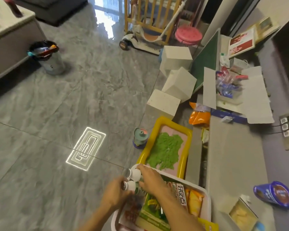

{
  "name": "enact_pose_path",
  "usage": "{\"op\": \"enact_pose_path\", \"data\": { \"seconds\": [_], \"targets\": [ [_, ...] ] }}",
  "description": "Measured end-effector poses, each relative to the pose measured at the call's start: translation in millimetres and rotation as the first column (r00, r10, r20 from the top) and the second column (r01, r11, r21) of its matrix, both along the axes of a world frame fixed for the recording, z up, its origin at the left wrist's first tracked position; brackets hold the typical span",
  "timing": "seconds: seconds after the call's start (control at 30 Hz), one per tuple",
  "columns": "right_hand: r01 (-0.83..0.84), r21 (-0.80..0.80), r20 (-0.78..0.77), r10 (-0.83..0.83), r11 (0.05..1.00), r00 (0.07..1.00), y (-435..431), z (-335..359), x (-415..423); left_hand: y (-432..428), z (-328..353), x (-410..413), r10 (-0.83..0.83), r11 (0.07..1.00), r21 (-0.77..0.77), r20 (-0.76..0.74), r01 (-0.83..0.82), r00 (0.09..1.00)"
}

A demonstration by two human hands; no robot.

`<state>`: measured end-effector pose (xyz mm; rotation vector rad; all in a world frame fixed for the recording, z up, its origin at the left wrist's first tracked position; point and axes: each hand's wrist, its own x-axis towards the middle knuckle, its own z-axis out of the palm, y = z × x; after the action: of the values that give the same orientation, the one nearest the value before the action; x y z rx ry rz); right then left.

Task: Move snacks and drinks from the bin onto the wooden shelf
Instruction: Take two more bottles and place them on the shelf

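Observation:
A pale pink bin (207, 195) sits on the floor at the bottom of the view, packed with snack packets, among them a green one (150, 212) and an orange one (194, 202). At the bin's far left corner my left hand (114, 192) grips a small white-capped drink bottle (129, 185). My right hand (149, 178) closes over a second white-capped bottle (135, 174) just above the first. Both bottles lie tilted with caps pointing left. To the right runs a low grey ledge (232, 155). No wooden shelf is in view.
A yellow inflatable tray (158, 122) with green sand lies just beyond the bin, a small teal tub (140, 137) beside it. A blue snack cup (274, 194), an open carton (242, 215), an orange bag (198, 117) and an open white box (257, 97) rest around the ledge. White cubes (175, 84), trash can (48, 59).

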<state>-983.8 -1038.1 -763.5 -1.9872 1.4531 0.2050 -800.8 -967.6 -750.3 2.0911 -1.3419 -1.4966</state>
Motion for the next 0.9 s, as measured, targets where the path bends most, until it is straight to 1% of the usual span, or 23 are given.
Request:
{"op": "enact_pose_path", "data": {
  "seconds": [0.1,0.17,0.23,0.33,0.43,0.47,0.5,0.6,0.63,0.73,0.8,0.9],
  "targets": [
    [0.140,0.022,0.129,-0.142,0.990,0.981,18,12,-8,3,13,7,-0.045,0.996,-0.075,-0.023,0.043,0.999],
    [0.249,0.035,0.195,-0.251,0.968,0.948,33,24,-12,-1,33,9,-0.065,0.992,-0.111,-0.055,0.059,0.996],
    [0.377,-0.008,0.262,-0.362,0.926,0.895,47,45,-21,-9,63,6,-0.118,0.981,-0.160,-0.070,0.106,0.991],
    [0.544,-0.025,0.388,-0.493,0.839,0.778,66,89,-33,-21,119,-3,-0.207,0.954,-0.241,-0.097,0.179,0.974],
    [0.722,-0.041,0.479,-0.621,0.690,0.621,78,147,-47,-34,182,-14,-0.330,0.895,-0.347,-0.089,0.281,0.940],
    [0.758,-0.051,0.494,-0.643,0.650,0.585,83,168,-49,-39,204,-17,-0.370,0.875,-0.367,-0.090,0.315,0.924],
    [0.784,-0.068,0.510,-0.654,0.618,0.559,87,189,-53,-43,226,-21,-0.415,0.852,-0.394,-0.107,0.345,0.903],
    [0.848,-0.132,0.561,-0.667,0.514,0.491,106,254,-61,-49,292,-33,-0.544,0.761,-0.475,-0.096,0.442,0.834],
    [0.868,-0.132,0.581,-0.672,0.479,0.459,115,274,-63,-48,314,-37,-0.584,0.730,-0.498,-0.098,0.468,0.806],
    [0.923,-0.146,0.616,-0.697,0.357,0.367,156,334,-61,-35,368,-46,-0.716,0.588,-0.580,-0.047,0.565,0.697],
    [0.958,-0.158,0.662,-0.694,0.241,0.283,194,367,-55,-20,399,-54,-0.787,0.494,-0.616,-0.018,0.613,0.617],
    [0.983,-0.182,0.710,-0.686,0.036,0.157,258,408,-38,16,436,-67,-0.870,0.368,-0.658,0.007,0.657,0.494]
  ]
}}
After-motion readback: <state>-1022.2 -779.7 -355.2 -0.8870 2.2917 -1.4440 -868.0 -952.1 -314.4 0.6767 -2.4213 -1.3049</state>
